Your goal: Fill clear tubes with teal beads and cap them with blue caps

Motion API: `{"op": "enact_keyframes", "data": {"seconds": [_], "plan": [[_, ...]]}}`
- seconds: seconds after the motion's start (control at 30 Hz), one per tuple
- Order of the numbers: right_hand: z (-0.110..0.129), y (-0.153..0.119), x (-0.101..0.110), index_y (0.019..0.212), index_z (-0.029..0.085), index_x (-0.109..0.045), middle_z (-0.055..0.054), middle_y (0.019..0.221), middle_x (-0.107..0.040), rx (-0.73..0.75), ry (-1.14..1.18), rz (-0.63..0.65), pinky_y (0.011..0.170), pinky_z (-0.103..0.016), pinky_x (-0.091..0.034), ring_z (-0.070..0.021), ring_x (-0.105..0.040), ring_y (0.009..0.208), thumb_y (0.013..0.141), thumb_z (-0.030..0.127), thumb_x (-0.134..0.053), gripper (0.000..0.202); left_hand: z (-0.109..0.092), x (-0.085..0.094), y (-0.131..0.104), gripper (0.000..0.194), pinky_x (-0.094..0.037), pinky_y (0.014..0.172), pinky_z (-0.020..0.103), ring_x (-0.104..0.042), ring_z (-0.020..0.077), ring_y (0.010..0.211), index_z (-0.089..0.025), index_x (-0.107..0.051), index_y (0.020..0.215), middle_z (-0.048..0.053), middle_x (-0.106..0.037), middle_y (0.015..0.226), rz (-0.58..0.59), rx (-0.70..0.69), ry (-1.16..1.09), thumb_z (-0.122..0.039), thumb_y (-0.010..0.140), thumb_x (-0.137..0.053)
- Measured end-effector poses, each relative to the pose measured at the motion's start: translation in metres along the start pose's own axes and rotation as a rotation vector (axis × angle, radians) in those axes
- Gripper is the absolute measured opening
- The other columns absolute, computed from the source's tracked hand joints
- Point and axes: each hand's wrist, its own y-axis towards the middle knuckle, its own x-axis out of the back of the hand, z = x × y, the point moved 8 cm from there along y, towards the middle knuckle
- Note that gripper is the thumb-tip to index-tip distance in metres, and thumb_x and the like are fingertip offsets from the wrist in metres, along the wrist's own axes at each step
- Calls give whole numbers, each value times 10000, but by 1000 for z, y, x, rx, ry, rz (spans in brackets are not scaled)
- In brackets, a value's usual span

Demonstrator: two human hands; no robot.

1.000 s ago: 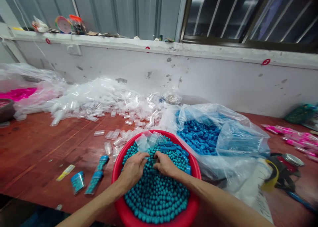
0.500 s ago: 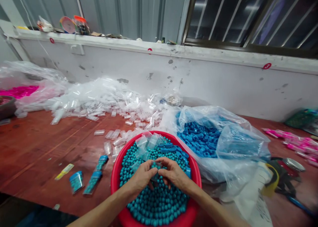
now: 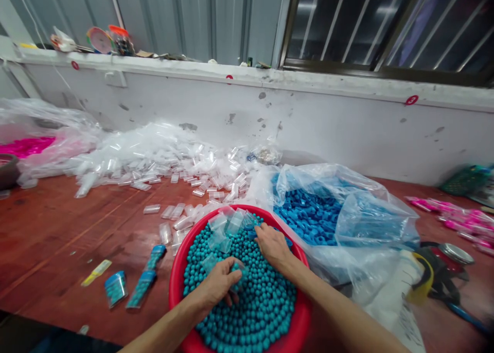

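Observation:
A red basin (image 3: 176, 276) full of teal beads (image 3: 247, 322) stands before me. Over the beads, my left hand (image 3: 222, 282) is closed around a small clear pouch (image 3: 240, 276) that has teal beads in it. My right hand (image 3: 273, 245) reaches to the basin's far right part, where several blue plastic pieces (image 3: 287, 242) lie on the beads. Its fingers are bent and close together; the tips are partly hidden at the blue pieces, so what they grip does not show. Several empty clear pouches (image 3: 221, 224) lie on the beads at the far side.
A clear bag with blue plastic pieces (image 3: 309, 216) lies right of the basin. Clear pouches (image 3: 196, 162) are heaped along the wall. Filled, blue-topped pouches (image 3: 116, 288) and a yellow piece (image 3: 96, 272) lie at left. Pink items (image 3: 459, 219) and a lidded jar (image 3: 456, 254) are at right.
My hands were together at the pouch; my right hand has let go of it and moved away to the blue pieces. My left hand keeps the pouch.

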Motion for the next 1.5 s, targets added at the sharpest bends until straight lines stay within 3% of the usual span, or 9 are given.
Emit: {"op": "enact_keyframes", "data": {"seconds": [0.23, 0.33, 0.5, 0.7, 0.87, 1.1, 1.27, 1.4, 1.5], "plan": [[7, -2, -8, 797, 153, -554, -114, 904, -582, 64, -20, 33, 791, -350, -350, -253, -496, 924, 772, 161, -502, 58, 0, 8, 3, 298, -330, 352, 149, -534, 86, 454, -165, -450, 843, -36, -526, 613, -53, -21, -43, -401, 670, -504], [12, -15, -4, 837, 170, -528, -50, 852, -593, 118, 54, 66, 734, -280, -378, -192, -527, 839, 787, 208, -508, 66, 1, 7, 6, 293, -312, 327, 141, -524, 79, 421, -169, -440, 838, -38, -528, 606, -41, -26, -44, -414, 686, -489], [28, -33, 3, 789, 190, -510, 26, 724, -551, 191, 563, 60, 631, -206, -388, -119, -515, 686, 811, 192, -455, 60, -8, 4, 2, 277, -296, 318, 135, -491, 61, 391, -169, -428, 862, -47, -522, 597, -22, -94, -43, -402, 721, -479], [23, -41, -12, 751, 190, -515, 54, 572, -451, 32, 954, 129, 490, -191, -354, -94, -447, 515, 795, 180, -422, 103, -18, -6, -8, 396, -385, 353, 165, -522, 89, 473, -175, -391, 983, -42, -509, 650, 19, -99, -156, -414, 695, -522], [16, -43, -15, 711, 180, -561, 59, 526, -433, -34, 996, 60, 460, -189, -316, -83, -407, 480, 765, 195, -476, 101, -18, -3, -8, 556, -343, 326, 156, -475, 69, 395, -161, -318, 1139, -62, -479, 600, -44, -134, -180, -411, 690, -531], [16, -44, -12, 765, 159, -594, 51, 554, -490, -43, 1144, 115, 461, -188, -328, -75, -437, 474, 727, 200, -518, 94, -31, -3, -13, 516, -282, 306, 140, -453, 48, 368, -177, -327, 1186, -58, -476, 635, -90, -197, -87, -357, 733, -495], [11, -47, -13, 771, 160, -560, 65, 496, -456, -105, 1205, 112, 414, -184, -299, -74, -405, 430, 728, 235, -503, 104, -39, -7, -15, 535, -290, 323, 130, -453, 40, 388, -172, -315, 1180, -60, -491, 652, -53, -147, -75, -232, 689, -519], [9, -49, -16, 785, 163, -587, 61, 509, -469, -80, 1201, 118, 432, -186, -314, -72, -414, 439, 723, 251, -519, 127, -34, -15, -12, 508, -251, 311, 130, -449, 45, 384, -145, -335, 1133, -48, -500, 637, 69, -118, -175, -268, 678, -525], [7, -50, -21, 747, 164, -604, 57, 519, -478, -121, 1188, 120, 419, -184, -304, -69, -411, 428, 700, 245, -541, 112, -29, -13, -9, 498, -265, 314, 139, -417, 37, 365, -156, -334, 1130, -61, -475, 629, 19, -140, -131, -256, 678, -515]]}}
